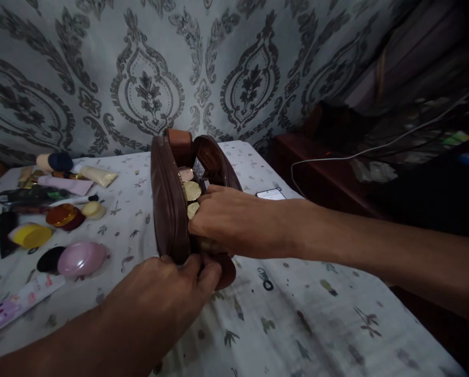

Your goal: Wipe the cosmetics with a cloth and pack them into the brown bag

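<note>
A dark brown leather-like cosmetic bag [165,209] stands upright on the patterned cloth, its zipped top gaping. Closed on its near end is my left hand [163,290], thumb and fingers pinching by a round brown flap [225,272]. My right hand [234,220] reaches into the opening from the right with curled fingers. Its fingertips, and whatever they grip, are hidden in the bag. Left of those fingers, round gold-coloured lids [192,190] show inside. A silvery, glittery item [199,170] lies farther back, near the far orange-brown end [180,140].
Several cosmetics lie at left, among them a pink compact [82,258], a yellow-capped item [33,235], an amber jar [64,216] and a cream tube [96,175]. A lit phone [271,195] rests behind my right wrist. A white cable [348,158] crosses dark red furniture [316,175] at right.
</note>
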The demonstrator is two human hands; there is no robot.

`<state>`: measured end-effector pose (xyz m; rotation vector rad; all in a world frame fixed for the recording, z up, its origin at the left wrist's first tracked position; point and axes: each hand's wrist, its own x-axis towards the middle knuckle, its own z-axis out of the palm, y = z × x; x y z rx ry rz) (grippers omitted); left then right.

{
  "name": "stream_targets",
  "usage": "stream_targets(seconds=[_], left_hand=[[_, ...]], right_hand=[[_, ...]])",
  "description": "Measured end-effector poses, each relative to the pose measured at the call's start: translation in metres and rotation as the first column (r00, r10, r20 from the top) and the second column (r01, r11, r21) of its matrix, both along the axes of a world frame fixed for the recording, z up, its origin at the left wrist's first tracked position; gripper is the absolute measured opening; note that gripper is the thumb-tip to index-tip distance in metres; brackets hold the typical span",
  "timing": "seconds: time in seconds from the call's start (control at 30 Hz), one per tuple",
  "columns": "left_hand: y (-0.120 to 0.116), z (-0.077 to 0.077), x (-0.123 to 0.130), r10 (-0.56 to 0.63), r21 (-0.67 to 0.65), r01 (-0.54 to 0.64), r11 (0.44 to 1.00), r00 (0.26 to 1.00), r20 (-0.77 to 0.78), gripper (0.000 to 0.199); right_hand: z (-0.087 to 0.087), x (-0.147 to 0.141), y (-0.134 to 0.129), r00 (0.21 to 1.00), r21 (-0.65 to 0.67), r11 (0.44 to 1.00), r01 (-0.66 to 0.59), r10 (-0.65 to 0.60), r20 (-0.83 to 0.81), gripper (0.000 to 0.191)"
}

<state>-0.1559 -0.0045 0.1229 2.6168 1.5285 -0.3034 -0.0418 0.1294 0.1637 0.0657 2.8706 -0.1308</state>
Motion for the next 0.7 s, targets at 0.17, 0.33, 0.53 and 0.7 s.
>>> stream_targets(seconds=[0.17,0.33,0.53,0.7], left_hand=[[0.0,0.001,-0.001,-0.006,-0.042,0.005,0.999,1.0,-0.025,0.041],[0.001,0.009,0.0,0.019,-0.067,-0.025,0.997,0.996,-0.093,0.045],[0.001,0.008,0.002,-0.009,-0.066,-0.003,0.998,0.983,-0.186,0.046],[-0.003,0.008,0.0,-0.037,-0.087,0.022,0.996,0.983,-0.179,0.048]], right_hand=[[-0.009,-0.002,-0.002,1.0,0.122,0.992,0.012,-0.01,-0.018,0.013],[-0.001,0.0,-0.003,0.999,0.114,0.993,-0.022,0.018,0.036,0.016],[0.002,0.002,-0.004,0.998,0.087,0.996,-0.004,-0.001,0.067,0.012],[-0.001,-0.001,-0.007,0.999,0.094,0.995,0.019,-0.023,0.036,0.013]])
